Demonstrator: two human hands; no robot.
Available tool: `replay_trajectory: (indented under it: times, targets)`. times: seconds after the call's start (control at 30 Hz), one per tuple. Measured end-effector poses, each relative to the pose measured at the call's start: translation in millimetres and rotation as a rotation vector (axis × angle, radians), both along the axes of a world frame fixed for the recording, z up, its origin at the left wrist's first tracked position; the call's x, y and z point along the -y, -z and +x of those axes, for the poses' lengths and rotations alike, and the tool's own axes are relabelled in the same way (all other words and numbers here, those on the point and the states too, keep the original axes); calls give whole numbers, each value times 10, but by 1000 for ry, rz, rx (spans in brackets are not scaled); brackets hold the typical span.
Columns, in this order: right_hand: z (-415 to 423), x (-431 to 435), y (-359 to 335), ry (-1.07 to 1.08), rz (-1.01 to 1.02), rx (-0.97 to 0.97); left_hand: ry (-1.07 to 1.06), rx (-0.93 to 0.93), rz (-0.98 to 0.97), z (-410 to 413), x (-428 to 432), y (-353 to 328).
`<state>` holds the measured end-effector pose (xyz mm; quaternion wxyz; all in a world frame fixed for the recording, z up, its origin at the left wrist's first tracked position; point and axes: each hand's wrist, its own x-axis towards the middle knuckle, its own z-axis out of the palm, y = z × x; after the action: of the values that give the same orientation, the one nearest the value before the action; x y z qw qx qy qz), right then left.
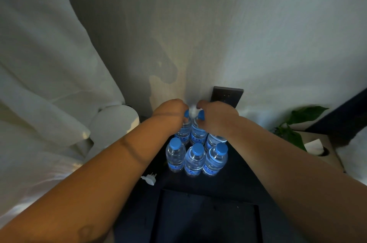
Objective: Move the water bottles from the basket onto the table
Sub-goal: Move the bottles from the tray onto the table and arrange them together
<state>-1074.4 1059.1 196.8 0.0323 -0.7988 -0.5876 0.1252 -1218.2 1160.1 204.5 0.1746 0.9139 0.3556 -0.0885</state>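
Several clear water bottles with blue caps stand in two rows on the dark table (244, 175). The front row holds three: a left bottle (175, 155), a middle bottle (195, 160) and a right bottle (216, 158). My left hand (170, 111) grips the top of the back-left bottle (183, 131). My right hand (216, 117) grips the top of the back-middle bottle (198, 133). Under my right wrist a back-right bottle (215, 140) is partly hidden. Both held bottles are upright and close together. A dark rectangular container (206, 219), perhaps the basket, lies at the near edge.
A white plug adapter (149, 179) lies on the table's left side. A dark wall socket (227, 96) sits right behind my hands. A green plant (297, 123) and a tissue box (317, 147) stand to the right. White fabric (49, 84) hangs at the left.
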Motion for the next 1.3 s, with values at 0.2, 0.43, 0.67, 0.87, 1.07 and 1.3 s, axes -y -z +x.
replay_trajectory:
  times: [0.2, 0.43, 0.67, 0.87, 1.07, 1.3]
  targets:
    - [9, -36, -21, -79, -67, 62, 10, -6, 1, 5, 6, -7]
    - [52, -13, -6, -136, -72, 76, 7, 0, 0, 2, -3, 0]
    - [64, -6, 0, -135, -78, 43, 4, 23, 21, 28, -3, 12]
    - [85, 1, 23, -135, -39, 29, -52, 11, -10, 43, -4, -4]
    - [99, 38, 105, -134, 19, 16, -78, 11, -35, 38, 13, -6]
    - [124, 46, 150, -128, 52, -10, -74, 30, -29, -4, 26, -13]
